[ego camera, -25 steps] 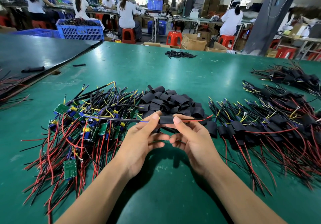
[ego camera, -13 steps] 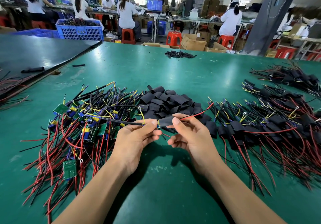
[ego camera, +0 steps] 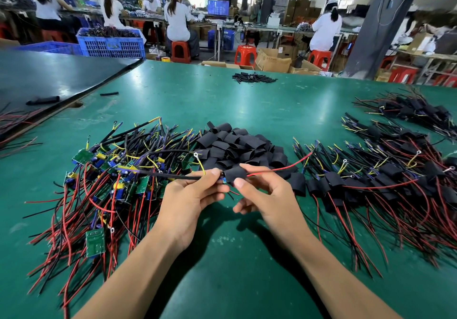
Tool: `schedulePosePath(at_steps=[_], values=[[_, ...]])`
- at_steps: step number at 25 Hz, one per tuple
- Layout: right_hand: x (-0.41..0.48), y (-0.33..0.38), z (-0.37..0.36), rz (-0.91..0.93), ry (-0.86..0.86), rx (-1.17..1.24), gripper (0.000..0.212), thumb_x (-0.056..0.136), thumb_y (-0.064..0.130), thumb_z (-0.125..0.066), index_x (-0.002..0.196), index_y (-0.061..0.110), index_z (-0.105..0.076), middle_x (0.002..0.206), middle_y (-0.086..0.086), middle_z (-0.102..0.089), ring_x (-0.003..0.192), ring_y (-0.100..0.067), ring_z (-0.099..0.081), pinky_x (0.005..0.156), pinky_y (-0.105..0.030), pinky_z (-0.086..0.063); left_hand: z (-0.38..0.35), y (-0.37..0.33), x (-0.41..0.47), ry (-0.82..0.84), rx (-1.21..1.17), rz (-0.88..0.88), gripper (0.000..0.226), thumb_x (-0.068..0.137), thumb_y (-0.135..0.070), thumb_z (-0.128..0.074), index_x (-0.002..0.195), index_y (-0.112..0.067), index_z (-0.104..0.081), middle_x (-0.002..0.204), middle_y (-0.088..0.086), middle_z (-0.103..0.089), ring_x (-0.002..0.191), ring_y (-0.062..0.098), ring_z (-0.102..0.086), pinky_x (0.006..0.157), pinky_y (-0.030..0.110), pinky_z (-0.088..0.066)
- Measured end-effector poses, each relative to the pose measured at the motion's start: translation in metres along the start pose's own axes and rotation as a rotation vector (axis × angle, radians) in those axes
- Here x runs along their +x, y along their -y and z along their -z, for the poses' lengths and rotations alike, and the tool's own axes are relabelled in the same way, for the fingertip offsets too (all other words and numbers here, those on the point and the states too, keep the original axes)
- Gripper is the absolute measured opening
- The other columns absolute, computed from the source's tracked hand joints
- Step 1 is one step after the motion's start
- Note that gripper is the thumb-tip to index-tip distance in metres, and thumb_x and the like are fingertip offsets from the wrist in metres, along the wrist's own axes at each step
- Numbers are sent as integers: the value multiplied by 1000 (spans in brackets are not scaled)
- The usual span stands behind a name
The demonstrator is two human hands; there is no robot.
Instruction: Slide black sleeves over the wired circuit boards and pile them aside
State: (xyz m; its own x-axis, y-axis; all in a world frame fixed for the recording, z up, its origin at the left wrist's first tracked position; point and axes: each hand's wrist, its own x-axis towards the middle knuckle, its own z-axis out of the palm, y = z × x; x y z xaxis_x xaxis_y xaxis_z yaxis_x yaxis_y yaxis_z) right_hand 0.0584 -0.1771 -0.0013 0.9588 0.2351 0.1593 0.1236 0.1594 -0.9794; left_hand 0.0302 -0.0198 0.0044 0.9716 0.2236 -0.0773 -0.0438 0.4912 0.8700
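Just above the table [ego camera: 247,110], a black sleeve [ego camera: 235,174], probably light and soft, is being pinched by the right hand [ego camera: 268,195], while the wires [ego camera: 173,175] coming out of it are being gripped by the left hand [ego camera: 190,196], likely the safest hold.

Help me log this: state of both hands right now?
Left hand: pinches the board's black cable.
Right hand: pinches the black sleeve on it.

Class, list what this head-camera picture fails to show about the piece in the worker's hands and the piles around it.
All in the head view:
The held circuit board is almost wholly hidden inside the black sleeve pinched by the right hand.
The finished pile runs off the right edge.
Print on the loose green board is too small to read.
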Motion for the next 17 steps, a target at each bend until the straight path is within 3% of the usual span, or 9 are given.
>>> schedulePosePath(at_steps=[8, 12, 17], values=[[2, -1, 3, 34, 55, -2, 15, 91, 12, -70, 99, 25, -73, 87, 1, -72, 58, -21, -65, 57, -26, -52, -4, -1, -2, 38, 1, -30, 37, 70, -11, -75, 104, 3, -68, 81, 16, -72, 73, 21, -71, 71, 26, -59], [1, -1, 2, 60, 84, -40, 22, 85, 13, -73, 105, 19, -71, 93, -2, -73, 59, -21, -63, 58, -27, -51, -4, -1, -3, 97, 48, -1, 26, 81, 2, -69, 107, 2, -70, 86, 21, -71, 76, 27, -67, 71, 30, -57], [2, 0, 3, 66, 69, -60, 13, 92, 11, -70, 103, 17, -73, 85, 2, -72, 59, -17, -60, 57, -24, -48, -3, -2, -5, 163, 169, -62, 29, 71, 2, -76, 97, -9, -77, 85, 15, -73, 73, 21, -66, 63, 26, -52]])
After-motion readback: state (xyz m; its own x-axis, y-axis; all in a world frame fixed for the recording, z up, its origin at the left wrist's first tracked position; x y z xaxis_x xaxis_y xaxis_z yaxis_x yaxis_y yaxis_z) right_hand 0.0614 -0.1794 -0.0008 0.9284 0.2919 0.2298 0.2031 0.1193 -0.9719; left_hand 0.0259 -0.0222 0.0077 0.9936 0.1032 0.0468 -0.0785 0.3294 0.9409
